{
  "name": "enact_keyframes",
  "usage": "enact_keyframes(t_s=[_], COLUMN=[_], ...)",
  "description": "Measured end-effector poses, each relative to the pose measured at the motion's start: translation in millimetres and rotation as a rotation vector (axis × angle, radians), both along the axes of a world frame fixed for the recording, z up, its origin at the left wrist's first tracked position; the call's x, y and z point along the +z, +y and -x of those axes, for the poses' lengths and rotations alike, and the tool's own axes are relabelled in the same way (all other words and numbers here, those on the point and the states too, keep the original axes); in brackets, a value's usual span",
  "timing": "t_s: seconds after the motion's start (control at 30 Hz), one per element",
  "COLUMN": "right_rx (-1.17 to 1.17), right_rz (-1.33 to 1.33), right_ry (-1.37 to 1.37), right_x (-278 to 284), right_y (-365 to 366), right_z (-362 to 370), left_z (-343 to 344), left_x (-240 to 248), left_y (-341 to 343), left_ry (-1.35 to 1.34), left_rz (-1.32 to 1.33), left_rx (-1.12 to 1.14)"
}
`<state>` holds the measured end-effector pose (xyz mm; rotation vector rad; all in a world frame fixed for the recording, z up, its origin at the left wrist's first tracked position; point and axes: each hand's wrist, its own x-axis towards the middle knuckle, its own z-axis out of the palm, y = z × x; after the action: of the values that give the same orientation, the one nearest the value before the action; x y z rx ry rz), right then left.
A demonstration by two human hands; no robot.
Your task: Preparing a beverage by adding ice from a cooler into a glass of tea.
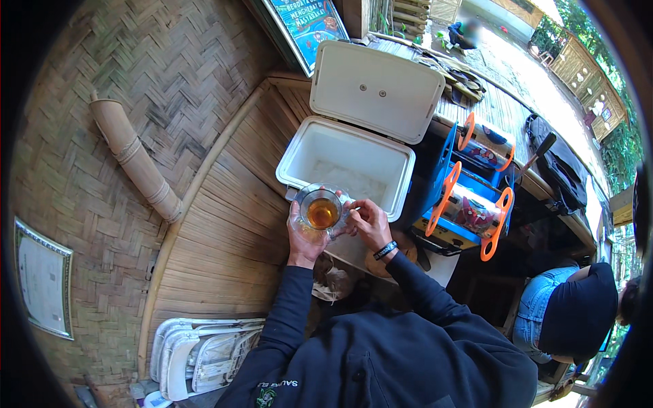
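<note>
A clear glass cup (322, 212) of amber liquid stands on what looks like a clear glass saucer (309, 235), in front of an open white cooler box (291, 151). My left hand (303, 239) is closed around the cup and saucer from the left and below. To the right of the cup, my right hand (371, 224) has its fingertips pinched together near the saucer's edge. What they pinch is too small to tell. The cooler's lid (378, 81) is tipped back. Its white interior shows, with some pale, frosty-looking stuff at the bottom.
Right of the cooler stands a blue rack (441, 180) with clear cylinders and orange end pieces. White folding chairs (178, 357) lean at the lower left. A black bag (561, 170) lies on the bamboo counter. One person (571, 309) sits at the right; another (462, 35) is far off.
</note>
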<state>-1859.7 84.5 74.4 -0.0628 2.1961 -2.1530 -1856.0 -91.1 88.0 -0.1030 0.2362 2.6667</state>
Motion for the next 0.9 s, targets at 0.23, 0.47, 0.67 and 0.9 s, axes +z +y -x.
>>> enact_keyframes(t_s=[0.23, 0.47, 0.67, 0.9], right_rx=[0.049, -0.086, 0.224, 0.549], right_rz=[-0.028, -0.306, -0.595, -1.02], right_ry=[-0.124, -0.048, -0.508, -0.648], right_x=[13.9, -52.0, -125.2, -162.0], right_y=[3.3, 18.6, 6.7, -13.2], right_z=[25.3, 147.3, 215.9, 226.0], left_z=[3.7, -1.2, -10.7, -25.7], left_x=[-5.9, -26.6, -42.7, -44.1], left_y=[-12.0, -19.0, -21.3, -38.2], left_ry=[-0.085, -0.117, -0.16, -0.2], left_rz=[-0.048, -0.14, -0.047, -0.014], left_rx=[0.063, 0.032, 0.06, 0.105])
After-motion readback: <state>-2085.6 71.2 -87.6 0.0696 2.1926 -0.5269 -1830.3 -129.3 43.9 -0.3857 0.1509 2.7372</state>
